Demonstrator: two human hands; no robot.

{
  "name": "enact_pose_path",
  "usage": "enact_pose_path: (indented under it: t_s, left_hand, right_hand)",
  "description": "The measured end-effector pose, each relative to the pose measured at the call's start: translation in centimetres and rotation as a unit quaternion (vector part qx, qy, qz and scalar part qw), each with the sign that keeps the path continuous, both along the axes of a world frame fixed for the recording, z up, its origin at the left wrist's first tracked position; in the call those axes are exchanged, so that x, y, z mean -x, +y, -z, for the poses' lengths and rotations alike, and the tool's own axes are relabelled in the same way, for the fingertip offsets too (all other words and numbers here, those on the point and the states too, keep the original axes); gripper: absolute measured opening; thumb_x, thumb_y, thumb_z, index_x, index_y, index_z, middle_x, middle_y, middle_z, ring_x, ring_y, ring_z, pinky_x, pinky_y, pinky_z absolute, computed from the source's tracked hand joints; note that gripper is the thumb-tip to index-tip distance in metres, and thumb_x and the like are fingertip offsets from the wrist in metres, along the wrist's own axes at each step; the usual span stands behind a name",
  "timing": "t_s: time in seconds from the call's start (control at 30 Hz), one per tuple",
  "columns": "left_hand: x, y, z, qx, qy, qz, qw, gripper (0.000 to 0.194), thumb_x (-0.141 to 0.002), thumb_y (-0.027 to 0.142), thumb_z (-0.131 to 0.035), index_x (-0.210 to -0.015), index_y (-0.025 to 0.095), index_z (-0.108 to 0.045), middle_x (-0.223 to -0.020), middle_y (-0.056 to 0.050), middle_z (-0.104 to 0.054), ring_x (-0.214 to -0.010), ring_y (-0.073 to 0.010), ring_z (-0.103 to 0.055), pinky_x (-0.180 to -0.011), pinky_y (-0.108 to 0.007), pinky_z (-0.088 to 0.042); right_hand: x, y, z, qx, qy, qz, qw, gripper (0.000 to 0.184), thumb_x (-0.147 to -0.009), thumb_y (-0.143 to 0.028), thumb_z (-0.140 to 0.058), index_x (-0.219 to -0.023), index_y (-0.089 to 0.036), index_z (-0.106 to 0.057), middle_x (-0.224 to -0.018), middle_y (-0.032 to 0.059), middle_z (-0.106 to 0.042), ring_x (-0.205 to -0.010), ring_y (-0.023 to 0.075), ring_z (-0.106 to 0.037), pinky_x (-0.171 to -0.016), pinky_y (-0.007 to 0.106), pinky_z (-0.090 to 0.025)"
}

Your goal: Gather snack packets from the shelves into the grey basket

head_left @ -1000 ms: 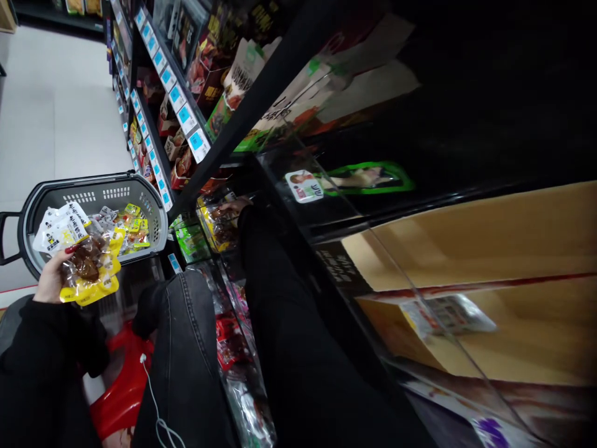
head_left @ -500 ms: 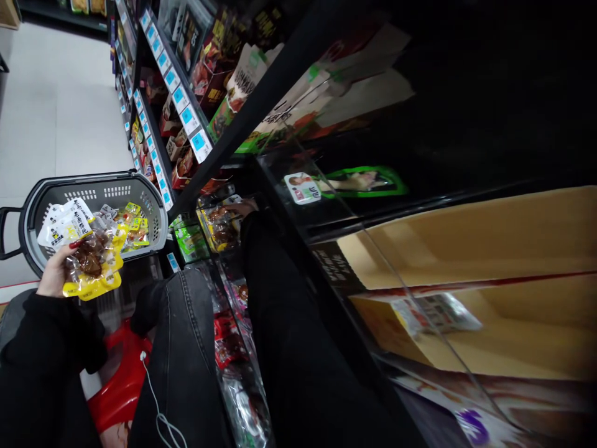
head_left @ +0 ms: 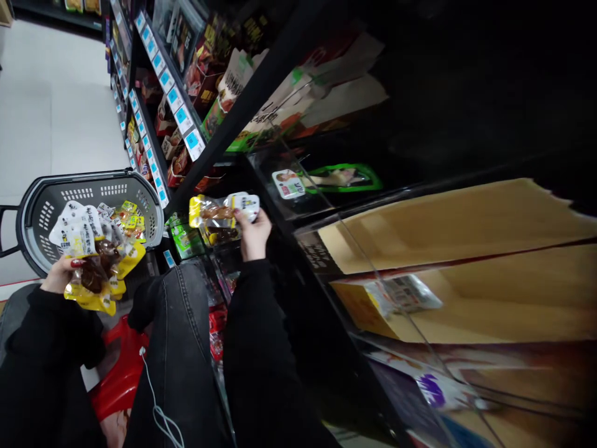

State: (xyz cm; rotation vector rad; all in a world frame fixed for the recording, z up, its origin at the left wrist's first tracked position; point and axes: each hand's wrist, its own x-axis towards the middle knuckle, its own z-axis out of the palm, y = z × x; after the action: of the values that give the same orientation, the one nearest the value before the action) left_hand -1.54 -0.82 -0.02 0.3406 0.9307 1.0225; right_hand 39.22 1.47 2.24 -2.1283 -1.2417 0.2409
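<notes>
A basket [head_left: 77, 194] is standing at left, small packets [head_left: 133, 218] lying inside. At its near side, the left hand [head_left: 58, 274] is holding a bunch of pouches [head_left: 96, 270]; right of it, the right hand [head_left: 255, 235] is holding a pouch [head_left: 215, 213]. A cardboard box [head_left: 448, 224] is sitting farther right.

The left grip [head_left: 58, 274] is pinching shut, its red-nailed thumb lying uppermost and pointing rightward. The left forearm [head_left: 49, 339], sleeved in black to the wrist, is lying low. The right grip [head_left: 255, 236] is also pinching, positioned farther forward; the black-sleeved right forearm [head_left: 256, 348] is running nearly straight ahead. A denim-covered knee [head_left: 184, 286] is bending between both arms.
</notes>
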Motion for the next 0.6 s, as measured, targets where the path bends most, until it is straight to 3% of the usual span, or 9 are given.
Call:
enact_pose_path:
  t_s: [0.1,0.17,0.23,0.33,0.47,0.53,0.6]
  left_hand:
    - [-0.5,-0.4,-0.4,-0.038,0.007,0.106,0.994,0.036,-0.032,0.001,-0.072,-0.066,0.014,-0.068,-0.06,-0.007,-0.07,-0.078,-0.0358,-0.068,-0.062,-0.036,-0.058]
    - [-1.1,-0.6,-1.0,-0.083,0.025,0.176,0.981,0.028,-0.033,0.001,-0.072,-0.058,0.014,-0.066,-0.051,-0.006,-0.065,-0.069,-0.0342,-0.068,-0.055,-0.034,-0.056]
    - [-1.6,-0.7,-1.7,-0.129,0.051,0.255,0.957,0.026,-0.035,0.002,-0.072,-0.058,0.014,-0.069,-0.052,-0.006,-0.066,-0.062,-0.0307,-0.068,-0.054,-0.032,-0.055]
    - [-2.2,-0.8,-2.6,-0.155,0.073,0.378,0.91,0.033,-0.039,0.003,-0.072,-0.069,0.015,-0.074,-0.063,-0.008,-0.071,-0.062,-0.0279,-0.067,-0.056,-0.032,-0.055]
    - [-2.7,-0.9,-3.0,-0.128,0.085,0.408,0.9,0.035,-0.042,0.007,-0.074,-0.076,0.014,-0.074,-0.069,-0.011,-0.072,-0.067,-0.0294,-0.068,-0.059,-0.033,-0.055]
    - [-2.9,-1.0,-2.8,-0.132,0.097,0.398,0.903,0.034,-0.041,0.008,-0.075,-0.075,0.015,-0.074,-0.068,-0.01,-0.071,-0.066,-0.0296,-0.068,-0.059,-0.034,-0.055]
    - [-3.0,-1.0,-2.6,-0.149,0.09,0.391,0.904,0.032,-0.042,0.011,-0.075,-0.074,0.015,-0.073,-0.067,-0.01,-0.071,-0.066,-0.03,-0.068,-0.059,-0.035,-0.055]
  right_hand:
    - [5.1,-2.2,-0.6,-0.083,0.113,-0.099,0.985,0.022,-0.077,-0.033,-0.059,-0.086,-0.013,-0.062,-0.081,0.0052,-0.064,-0.076,0.0168,-0.059,-0.07,0.027,-0.047]
    - [8.8,-3.0,-1.9,-0.046,0.141,-0.236,0.96,0.018,-0.073,-0.032,-0.064,-0.08,-0.015,-0.063,-0.076,0.002,-0.063,-0.072,0.0157,-0.057,-0.069,0.026,-0.044]
    - [12.0,-2.8,-3.2,0.01,0.168,-0.362,0.917,0.016,-0.072,-0.03,-0.065,-0.078,-0.016,-0.063,-0.075,0.0009,-0.062,-0.071,0.0151,-0.055,-0.069,0.026,-0.042]
    - [14.9,-0.9,-4.2,0.056,0.206,-0.483,0.849,0.019,-0.072,-0.029,-0.067,-0.083,-0.015,-0.062,-0.081,0.0013,-0.062,-0.079,0.0163,-0.056,-0.073,0.026,-0.042]
    - [16.5,2.0,-3.5,0.072,0.252,-0.559,0.786,0.021,-0.069,-0.024,-0.067,-0.087,-0.016,-0.059,-0.09,0.0025,-0.062,-0.093,0.0187,-0.056,-0.085,0.028,-0.042]
    - [17.0,2.6,-3.0,0.059,0.283,-0.562,0.775,0.02,-0.069,-0.024,-0.066,-0.085,-0.017,-0.057,-0.093,0.0026,-0.062,-0.093,0.0182,-0.056,-0.087,0.029,-0.042]
    - [17.8,2.4,-2.7,0.042,0.323,-0.533,0.781,0.024,-0.068,-0.028,-0.068,-0.085,-0.017,-0.055,-0.093,0.0021,-0.061,-0.091,0.0174,-0.056,-0.085,0.028,-0.043]
